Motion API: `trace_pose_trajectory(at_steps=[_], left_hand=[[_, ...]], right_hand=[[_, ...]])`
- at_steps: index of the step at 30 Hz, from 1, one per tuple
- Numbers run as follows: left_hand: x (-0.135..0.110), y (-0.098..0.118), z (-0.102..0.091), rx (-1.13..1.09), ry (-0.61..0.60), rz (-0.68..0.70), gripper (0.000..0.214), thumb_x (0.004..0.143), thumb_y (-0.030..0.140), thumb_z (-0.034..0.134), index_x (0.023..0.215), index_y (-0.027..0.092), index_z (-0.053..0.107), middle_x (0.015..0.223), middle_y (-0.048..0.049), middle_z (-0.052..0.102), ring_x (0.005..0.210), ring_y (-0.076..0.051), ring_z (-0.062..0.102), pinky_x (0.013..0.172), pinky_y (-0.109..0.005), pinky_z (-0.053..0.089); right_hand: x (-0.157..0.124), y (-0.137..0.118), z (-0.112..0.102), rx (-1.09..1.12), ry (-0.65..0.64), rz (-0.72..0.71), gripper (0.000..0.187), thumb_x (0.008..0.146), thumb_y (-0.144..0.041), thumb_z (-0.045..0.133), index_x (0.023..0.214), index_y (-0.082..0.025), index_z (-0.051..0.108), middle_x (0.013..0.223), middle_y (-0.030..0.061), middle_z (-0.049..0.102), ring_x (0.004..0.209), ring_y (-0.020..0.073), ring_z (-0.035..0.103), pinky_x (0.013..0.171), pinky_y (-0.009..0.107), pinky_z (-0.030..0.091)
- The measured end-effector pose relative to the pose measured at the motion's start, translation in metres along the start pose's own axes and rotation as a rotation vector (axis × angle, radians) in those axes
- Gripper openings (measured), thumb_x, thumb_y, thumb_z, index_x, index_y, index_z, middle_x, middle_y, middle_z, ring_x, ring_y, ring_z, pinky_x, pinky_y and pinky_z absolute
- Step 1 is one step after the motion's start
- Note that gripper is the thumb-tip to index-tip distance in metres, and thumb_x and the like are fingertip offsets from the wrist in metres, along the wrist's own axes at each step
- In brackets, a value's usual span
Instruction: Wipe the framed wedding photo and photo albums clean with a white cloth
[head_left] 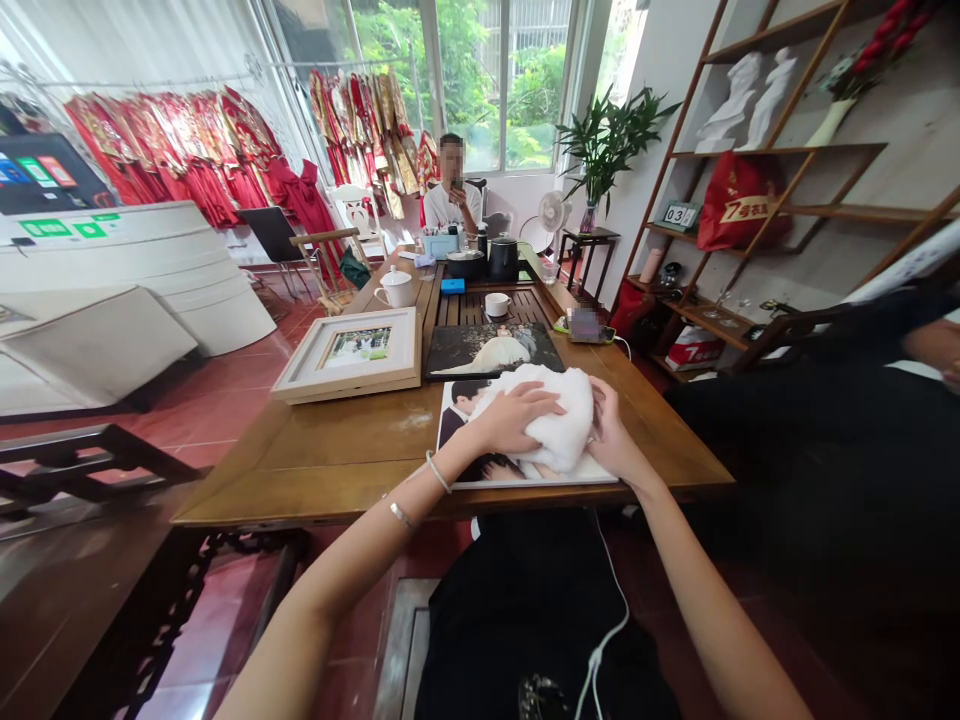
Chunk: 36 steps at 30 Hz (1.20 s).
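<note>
A bunched white fluffy towel [564, 405] lies over a photo panel [459, 425] at the table's near edge, covering much of its picture. My left hand [519, 415] grips the towel from the left, its fingers bent over the top. On the other side, my right hand [609, 428] has its fingers curled around the towel's right edge, with the fingertips partly hidden. Just beyond it is a dark photo panel [442, 352] showing a white gown. To the left rests a pale wooden picture frame [300, 372] with a small photo inside.
The wooden table [337, 455] holds a lidded white mug [396, 290], a white cup [496, 304], a blue box [452, 287] and a black kettle [503, 260]. A person [452, 200] sits at the far end. Shelves [750, 150] stand right; a white cable [619, 620] hangs by my lap.
</note>
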<state>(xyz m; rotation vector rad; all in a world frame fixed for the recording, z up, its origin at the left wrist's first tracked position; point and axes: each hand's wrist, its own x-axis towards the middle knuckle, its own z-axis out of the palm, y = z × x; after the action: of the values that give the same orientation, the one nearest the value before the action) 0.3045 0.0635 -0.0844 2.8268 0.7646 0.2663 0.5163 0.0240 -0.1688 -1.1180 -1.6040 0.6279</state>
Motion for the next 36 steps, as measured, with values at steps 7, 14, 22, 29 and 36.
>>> trace_pose_trajectory(at_steps=[7, 14, 22, 29, 36], left_hand=[[-0.043, 0.036, -0.002, -0.009, -0.011, -0.053, 0.061, 0.07, 0.022, 0.058, 0.13, 0.03, 0.049, 0.147, -0.0016, 0.042, 0.139, -0.03, 0.026, 0.105, -0.052, 0.036], [-0.072, 0.085, 0.022, 0.069, 0.035, -0.303, 0.072, 0.067, 0.028, 0.061, 0.136, 0.03, 0.041, 0.154, -0.0034, 0.03, 0.141, -0.037, 0.017, 0.1, -0.066, 0.033], [-0.036, 0.091, 0.026, 0.089, 0.052, -0.486, 0.073, 0.071, 0.039, 0.063, 0.138, 0.026, 0.038, 0.151, -0.0084, 0.031, 0.138, -0.04, 0.018, 0.097, -0.068, 0.036], [0.006, 0.051, 0.015, 0.124, 0.122, -0.595, 0.055, 0.079, 0.037, 0.057, 0.131, 0.024, 0.044, 0.142, -0.0107, 0.04, 0.134, -0.039, 0.024, 0.093, -0.067, 0.04], [-0.003, 0.067, 0.018, 0.148, 0.11, -0.532, 0.056, 0.078, 0.033, 0.059, 0.131, 0.021, 0.045, 0.145, -0.0115, 0.039, 0.136, -0.039, 0.023, 0.093, -0.068, 0.039]], right_hand=[[-0.002, 0.003, -0.005, -0.048, -0.066, 0.049, 0.07, 0.074, -0.021, 0.058, 0.14, -0.029, 0.036, 0.149, 0.0065, 0.04, 0.138, 0.0266, 0.035, 0.116, 0.05, 0.025], [0.0, -0.005, -0.004, -0.104, -0.028, 0.098, 0.047, 0.088, -0.037, 0.047, 0.134, -0.028, 0.048, 0.145, 0.006, 0.046, 0.136, 0.0249, 0.039, 0.116, 0.048, 0.025], [-0.001, -0.003, -0.006, 0.013, -0.07, 0.114, 0.055, 0.083, -0.032, 0.055, 0.137, -0.029, 0.045, 0.145, 0.005, 0.048, 0.134, 0.0254, 0.043, 0.114, 0.047, 0.032], [0.001, 0.0, -0.004, 0.055, -0.062, 0.147, 0.049, 0.085, -0.027, 0.05, 0.134, -0.028, 0.048, 0.143, 0.0041, 0.049, 0.134, 0.0238, 0.043, 0.114, 0.046, 0.031], [0.002, -0.001, -0.004, 0.067, -0.06, 0.128, 0.051, 0.084, -0.026, 0.051, 0.135, -0.029, 0.047, 0.141, 0.0041, 0.052, 0.132, 0.0238, 0.046, 0.112, 0.045, 0.034]])
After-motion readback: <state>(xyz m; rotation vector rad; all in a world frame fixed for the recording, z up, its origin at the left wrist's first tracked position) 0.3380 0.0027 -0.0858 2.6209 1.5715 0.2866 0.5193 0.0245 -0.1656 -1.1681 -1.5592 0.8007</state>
